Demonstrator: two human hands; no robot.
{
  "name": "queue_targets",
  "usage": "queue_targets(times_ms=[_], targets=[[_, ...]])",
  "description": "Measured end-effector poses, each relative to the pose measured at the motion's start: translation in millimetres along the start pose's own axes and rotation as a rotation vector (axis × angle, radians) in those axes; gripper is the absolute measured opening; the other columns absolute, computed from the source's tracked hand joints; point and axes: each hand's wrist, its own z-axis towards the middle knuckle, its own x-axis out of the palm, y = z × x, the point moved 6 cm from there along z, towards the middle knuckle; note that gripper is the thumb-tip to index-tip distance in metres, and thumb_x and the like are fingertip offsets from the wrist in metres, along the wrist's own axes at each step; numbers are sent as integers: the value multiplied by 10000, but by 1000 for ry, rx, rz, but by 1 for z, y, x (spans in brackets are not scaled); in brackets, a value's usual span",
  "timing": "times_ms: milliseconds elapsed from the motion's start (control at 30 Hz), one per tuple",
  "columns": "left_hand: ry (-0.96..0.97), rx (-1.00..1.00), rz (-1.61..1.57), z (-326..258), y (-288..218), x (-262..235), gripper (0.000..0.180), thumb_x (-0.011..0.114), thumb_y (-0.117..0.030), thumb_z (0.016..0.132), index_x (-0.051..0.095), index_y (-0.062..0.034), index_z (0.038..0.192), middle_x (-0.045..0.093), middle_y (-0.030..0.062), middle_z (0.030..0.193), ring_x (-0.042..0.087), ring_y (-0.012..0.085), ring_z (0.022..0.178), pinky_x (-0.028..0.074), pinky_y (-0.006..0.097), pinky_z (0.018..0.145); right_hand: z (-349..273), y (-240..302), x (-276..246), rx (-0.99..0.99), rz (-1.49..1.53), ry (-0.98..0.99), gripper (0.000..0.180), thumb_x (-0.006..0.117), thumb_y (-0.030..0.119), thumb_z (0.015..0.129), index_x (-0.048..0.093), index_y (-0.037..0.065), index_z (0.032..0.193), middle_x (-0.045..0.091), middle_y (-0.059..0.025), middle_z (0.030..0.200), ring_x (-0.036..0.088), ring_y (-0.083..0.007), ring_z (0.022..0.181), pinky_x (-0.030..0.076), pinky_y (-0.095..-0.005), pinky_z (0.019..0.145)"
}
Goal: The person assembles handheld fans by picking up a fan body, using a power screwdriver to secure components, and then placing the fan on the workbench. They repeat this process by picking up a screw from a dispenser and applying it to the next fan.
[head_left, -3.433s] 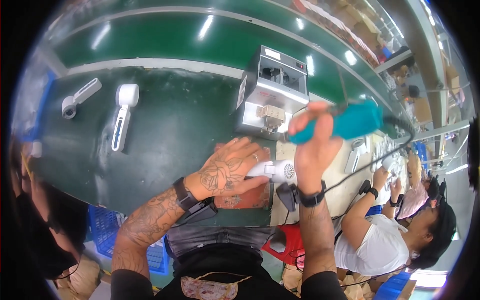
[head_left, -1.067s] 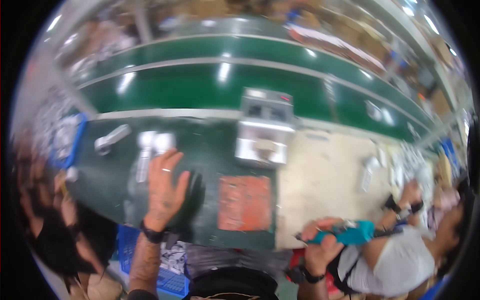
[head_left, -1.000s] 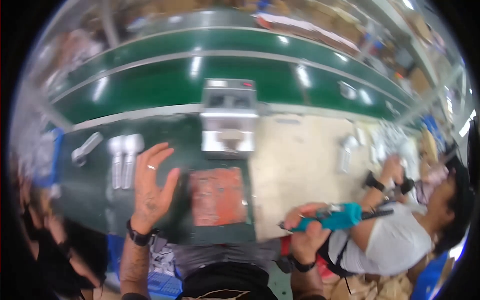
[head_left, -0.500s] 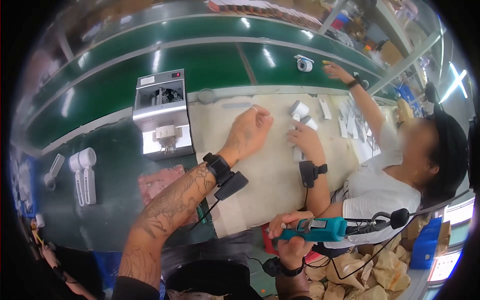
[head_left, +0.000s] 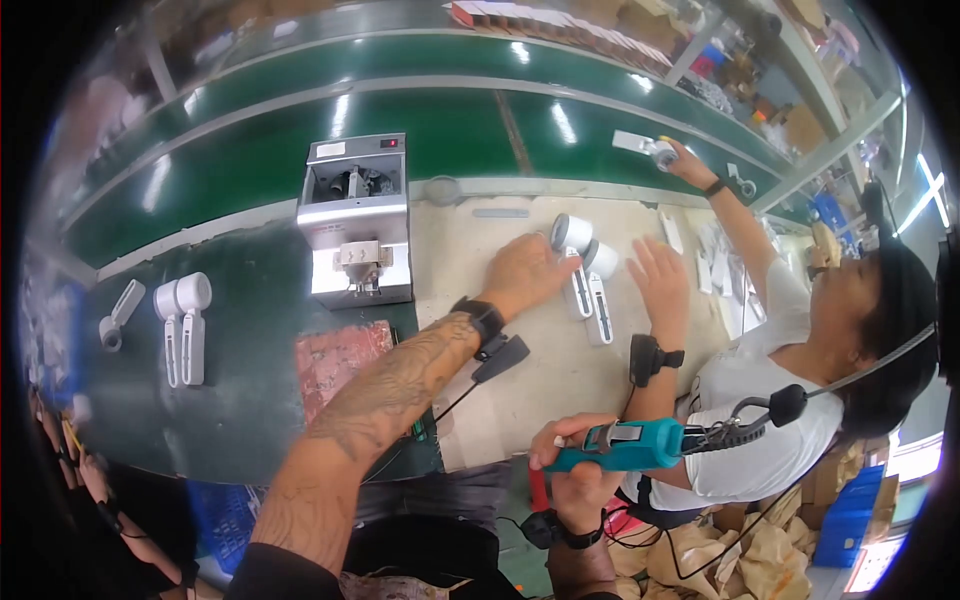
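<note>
Bench beside a conveyor, two people at work

The machine stands at the bench's back edge, the conveyor behind it. Left of it two handhelds lie side by side on the mat, a smaller part further left. Right of the machine, the left hand rests on the table, touching another pair; a co-worker's hand lies just right of them. The right hand holds a driver near the front edge.
</note>
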Motion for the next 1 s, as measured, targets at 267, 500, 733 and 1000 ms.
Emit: queue_targets(times_ms=[267, 500, 733, 1000], targets=[[-5, 39, 45, 7, -8, 10, 519, 741, -506, 826, 714, -35, 1044, 697, 182, 1084, 668, 383, 1025, 537, 466, 881, -7, -7, 7, 36, -4, -25, 696, 825, 546, 842, 609, -52, 1126, 636, -108, 779, 631, -231, 681, 500, -341, 618], [-189, 264, 59, -29, 12, -45, 352, 725, -348, 860, 625, -30, 971, 683, 194, 950, 671, 380, 899, 529, 476, 823, -6, -29, 16, 131, -19, 2, 638, 835, 451, 871, 612, -60, 1180, 642, -102, 815, 640, -215, 762, 516, -339, 695], [18, 190, -122, -146, 0, -143, 245, 774, -226, 890, 646, -37, 980, 666, 147, 913, 669, 329, 869, 530, 404, 790, 16, -60, 41, 106, -157, 74, 473, 776, 325, 931, 612, -60, 1151, 645, -96, 855, 648, -208, 808, 531, -347, 758], [-2, 356, 62, -192, 26, -198, 193, 776, -159, 871, 686, -34, 986, 662, 124, 951, 636, 329, 907, 513, 420, 778, 48, -56, 72, 0, -254, 87, 580, 651, 507, 1001, 578, -38, 1184, 637, -91, 837, 656, -225, 784, 535, -354, 737]])
